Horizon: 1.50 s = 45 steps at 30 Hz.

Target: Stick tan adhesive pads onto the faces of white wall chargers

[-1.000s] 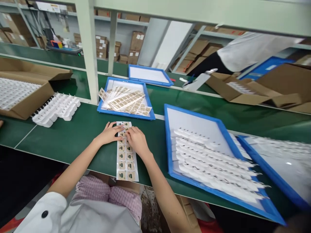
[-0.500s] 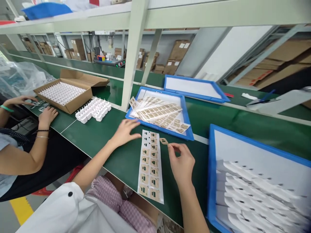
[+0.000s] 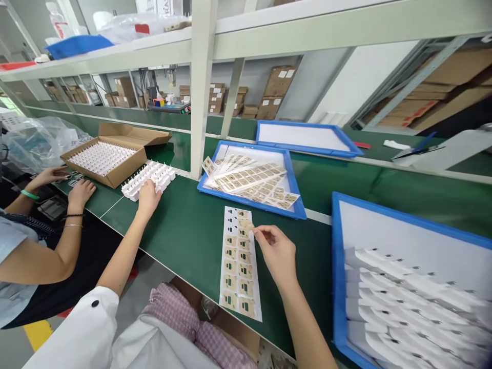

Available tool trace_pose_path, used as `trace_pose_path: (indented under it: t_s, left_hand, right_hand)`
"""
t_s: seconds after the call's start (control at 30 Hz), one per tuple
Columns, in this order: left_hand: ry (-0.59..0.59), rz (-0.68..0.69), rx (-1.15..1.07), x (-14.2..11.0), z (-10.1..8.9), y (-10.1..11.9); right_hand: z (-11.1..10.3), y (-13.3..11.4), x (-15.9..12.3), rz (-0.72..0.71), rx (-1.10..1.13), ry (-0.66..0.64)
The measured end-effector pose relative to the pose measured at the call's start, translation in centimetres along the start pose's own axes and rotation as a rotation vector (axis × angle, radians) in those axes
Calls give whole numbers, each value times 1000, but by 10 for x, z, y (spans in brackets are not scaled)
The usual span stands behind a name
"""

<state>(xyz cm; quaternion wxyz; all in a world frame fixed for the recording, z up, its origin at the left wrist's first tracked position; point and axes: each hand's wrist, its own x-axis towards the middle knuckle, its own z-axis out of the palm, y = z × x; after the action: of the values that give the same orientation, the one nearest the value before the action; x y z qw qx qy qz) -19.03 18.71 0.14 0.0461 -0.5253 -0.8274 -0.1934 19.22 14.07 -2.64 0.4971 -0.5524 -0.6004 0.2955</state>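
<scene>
My left hand [image 3: 149, 199] is at the front of a group of small white plastic parts [image 3: 130, 188] with thin pins on top. Its fingers are curled and closed on one of these parts, which they mostly cover. Between the thumb and fingertips of my right hand [image 3: 275, 251] is a tan adhesive sticker [image 3: 246, 224], held over the upper right of a white sticker sheet [image 3: 249, 310]. Tan stickers with dark cut-outs fill most of the sheet in two columns; the upper left places show bare white backing. The sheet lies flat on the green table.
A blue-rimmed tray [image 3: 298, 202] behind the sheet holds several sticker sheets. To the right, another blue tray [image 3: 338, 287] contains white curved parts. A cardboard box [image 3: 119, 174] of pinned white parts stands left, near a co-worker's hands [image 3: 80, 193]. A shelf post [image 3: 200, 102] rises behind.
My left hand has gone from beside the sheet leftward to the white plastic parts and closed there. My right hand has moved slightly left, bringing the sticker over the sheet. The view has shifted a little.
</scene>
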Motion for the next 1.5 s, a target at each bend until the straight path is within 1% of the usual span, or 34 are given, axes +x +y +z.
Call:
trace_pose_path:
  t_s: [0.13,0.23,0.33,0.4,0.5,0.57,0.6,0.67,0.7,0.77,0.8,0.83,0.9,0.93,1.0,1.07,1.13,1.27,1.33,1.4,1.43,1.5]
  left_hand:
    - [-92,51,-18,2,-10,-10]
    - [-170,87,-23,-1,-15,-22]
    - [-229,83,-15,-8,-14,-33]
    - [-235,63,-17,-11,-10,-35]
    - [-222,50,-53,-12,-7,-30]
    - [-225,89,-115,-15,-8,-22]
    - [-237,132,-162,-19,-10,-18]
    - [-279,249,-280,-38,-16,-6]
    - [-309,311,-340,-53,-19,0]
    - [-382,422,-498,-91,-24,16]
    - [-426,483,-607,-114,-27,24]
    - [-482,567,-814,-136,-29,33]
    - [-574,709,-1126,-176,-35,51]
    - [-606,751,-1247,-193,-37,59]
    - [-651,776,-1379,-215,-41,73]
    - [-700,756,-1441,-227,-43,81]
    - [-762,715,-1452,-232,-43,85]
    - [-915,615,-1422,-236,-44,83]
    - [-985,598,-1449,-240,-45,81]
    - [-989,597,-1470,-247,-45,82]
    - [-960,603,-1461,-252,-45,84]
    - [-865,615,-1443,-266,-42,89]
  right_hand:
    - [-5,-4,4,54,93,11]
    - [-13,-16,-9,93,176,16]
    - [-22,-29,-43,148,274,9]
    - [-26,-35,-71,184,316,-12]
    - [-27,-38,-106,256,348,-18]
    - [-26,-39,-121,320,384,-6]
    - [-24,-40,-125,348,406,3]
    - [-19,-46,-130,387,468,10]
    - [-15,-51,-132,392,508,12]
    - [-7,-68,-135,379,603,12]
    - [-3,-78,-137,363,653,12]
    - [1,-88,-139,342,703,15]
    - [7,-107,-145,309,790,21]
    - [8,-115,-149,297,823,26]
    - [10,-125,-158,284,860,37]
    - [10,-128,-166,279,866,68]
    - [8,-127,-172,279,864,100]
    - [9,-123,-176,287,862,140]
    - [11,-121,-175,275,843,172]
    - [14,-120,-174,262,799,243]
    - [16,-119,-174,257,769,297]
    - [20,-116,-173,249,705,416]
